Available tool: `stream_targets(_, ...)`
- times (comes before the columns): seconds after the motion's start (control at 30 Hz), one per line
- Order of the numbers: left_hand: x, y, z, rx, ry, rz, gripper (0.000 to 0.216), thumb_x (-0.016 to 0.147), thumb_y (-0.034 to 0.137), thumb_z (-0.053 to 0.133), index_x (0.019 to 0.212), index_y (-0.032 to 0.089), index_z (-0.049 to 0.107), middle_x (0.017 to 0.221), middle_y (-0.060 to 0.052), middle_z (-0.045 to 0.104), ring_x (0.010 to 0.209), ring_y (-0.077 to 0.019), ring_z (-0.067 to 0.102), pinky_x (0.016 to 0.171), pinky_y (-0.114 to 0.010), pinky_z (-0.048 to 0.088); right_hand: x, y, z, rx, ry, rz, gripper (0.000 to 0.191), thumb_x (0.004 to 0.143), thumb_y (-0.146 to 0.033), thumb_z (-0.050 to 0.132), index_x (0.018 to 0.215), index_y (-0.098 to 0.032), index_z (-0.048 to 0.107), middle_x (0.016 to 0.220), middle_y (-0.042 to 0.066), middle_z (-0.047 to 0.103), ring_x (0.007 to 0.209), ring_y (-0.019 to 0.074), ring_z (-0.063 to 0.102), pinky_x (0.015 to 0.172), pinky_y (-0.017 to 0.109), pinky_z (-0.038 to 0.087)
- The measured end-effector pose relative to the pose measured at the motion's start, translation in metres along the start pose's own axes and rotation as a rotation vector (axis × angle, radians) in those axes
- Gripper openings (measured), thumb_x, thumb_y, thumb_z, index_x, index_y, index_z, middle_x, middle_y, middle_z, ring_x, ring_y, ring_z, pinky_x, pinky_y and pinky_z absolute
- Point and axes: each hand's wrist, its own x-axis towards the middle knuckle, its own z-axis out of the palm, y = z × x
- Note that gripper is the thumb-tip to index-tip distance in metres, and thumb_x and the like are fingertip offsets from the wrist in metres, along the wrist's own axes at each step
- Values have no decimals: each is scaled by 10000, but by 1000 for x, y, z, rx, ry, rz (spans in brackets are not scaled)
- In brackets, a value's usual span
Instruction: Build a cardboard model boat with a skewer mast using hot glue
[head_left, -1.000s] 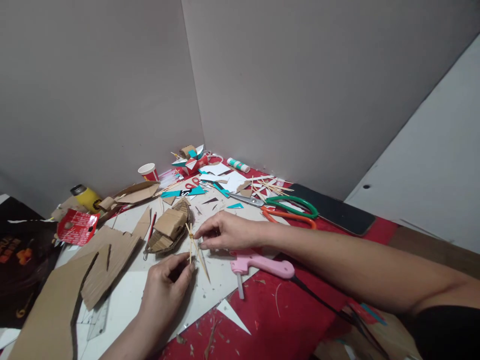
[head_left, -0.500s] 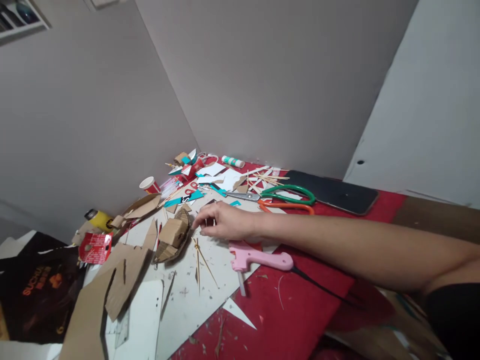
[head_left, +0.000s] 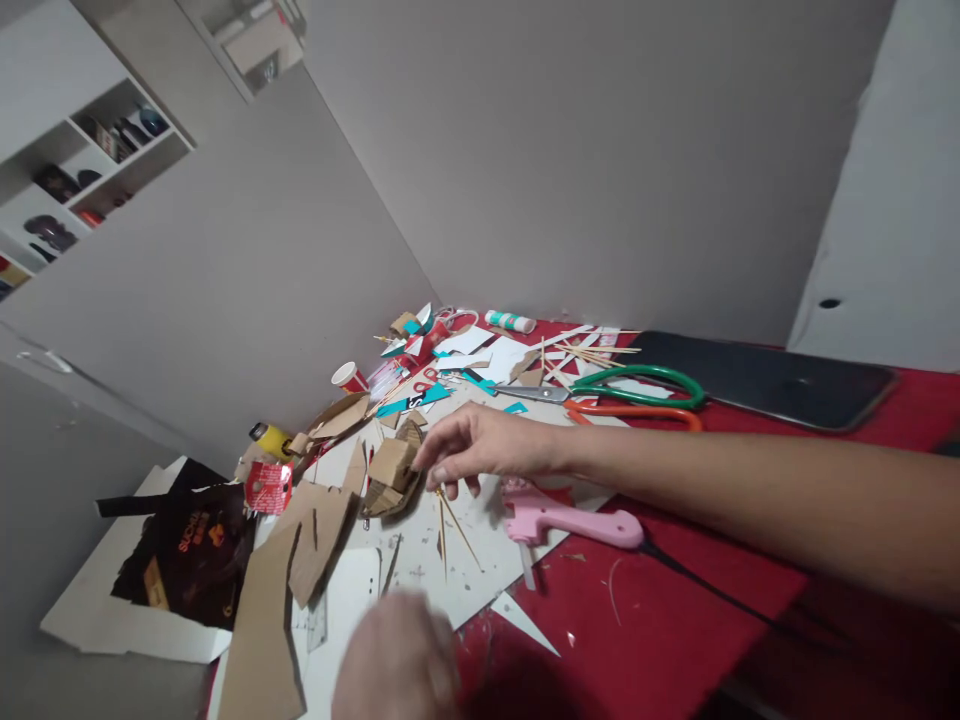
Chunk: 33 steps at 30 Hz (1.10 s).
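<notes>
Handwork on tied stick bundle (head_left: 460,530), apparently at a positioning step; probably calling next for a light, exact pinch at the tied end, without splaying the sticks. Holding right hand (head_left: 491,445) over that end, with thumb and fingers bent; unable to tell whether gripping or merely hovering. Fanning out from just below those fingertips across pale board (head_left: 420,565), with tied end nearest the thumb. Sitting just beside the same fingertips: layered cardboard piece (head_left: 394,465). Blurring at bottom edge, apart from the sticks: left hand (head_left: 397,655), with finger state unreadable.
</notes>
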Motion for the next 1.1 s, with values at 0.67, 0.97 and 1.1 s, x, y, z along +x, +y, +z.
stream_targets(0.67,67,18,59,-322,-142,-559,317,821,457,631,940,191,756,803,-57,760,761,-199,677,692,-249,517,-13,2,15,-421,-199,-40,337,819,-157,601,1138,-93,688,878,82,729,760,126,666,689,208,514)
stream_targets(0.97,61,9,61,-229,-266,-449,310,905,403,517,848,174,717,701,-26,687,675,-160,605,638,-227,462,-23,0,24,-535,-220,-26,416,791,-151,645,1206,-140,662,945,81,727,745,123,660,677,199,503)
stream_targets(1.1,63,8,58,-191,-245,-410,291,893,383,529,758,172,675,676,-22,667,642,-158,589,617,-228,457,-25,2,26,-590,-272,-148,441,803,-167,652,1242,-146,629,1065,109,706,900,156,669,803,248,506)
